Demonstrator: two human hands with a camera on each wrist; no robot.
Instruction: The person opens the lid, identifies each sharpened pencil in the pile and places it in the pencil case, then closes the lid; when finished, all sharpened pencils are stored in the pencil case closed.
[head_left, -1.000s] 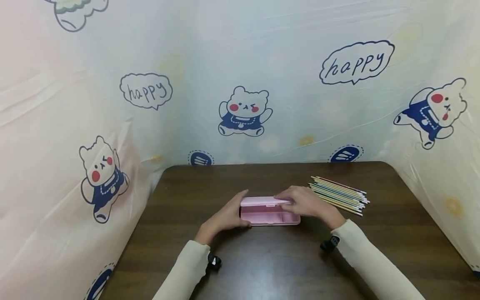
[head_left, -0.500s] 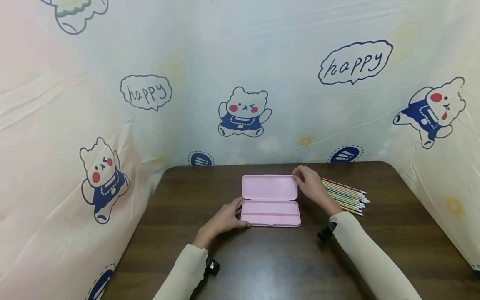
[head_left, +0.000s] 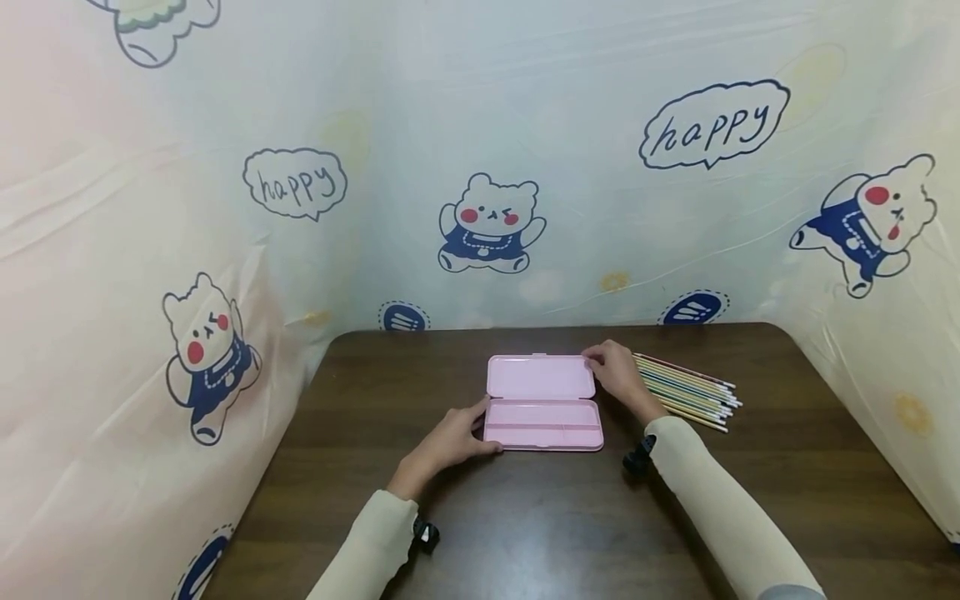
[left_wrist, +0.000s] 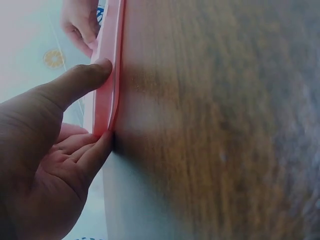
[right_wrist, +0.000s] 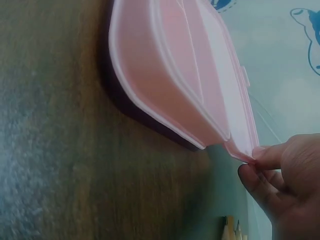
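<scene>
A pink pencil case (head_left: pixel 525 438) lies on the table with its lid (head_left: pixel 540 377) folded back; its divided tray holds nothing. My left hand (head_left: pixel 450 438) grips the case's left end. In the left wrist view that hand's thumb presses the front wall of the case (left_wrist: pixel 105 107), and its fingers are at the end by the tabletop. At the lid's far right corner is my right hand (head_left: pixel 617 372). The right wrist view shows that hand (right_wrist: pixel 292 182) pinching the lid (right_wrist: pixel 232 95) between thumb and fingers.
Several coloured pencils (head_left: pixel 686 390) lie side by side right of the case, just beyond the right hand. The dark wooden table (head_left: pixel 525 525) has a patterned cloth (head_left: pixel 585 217) hanging behind it and on both sides.
The right hand has swung the lid from partly raised to folded back, then lowered it slightly. The left hand stays at the case's left end.
</scene>
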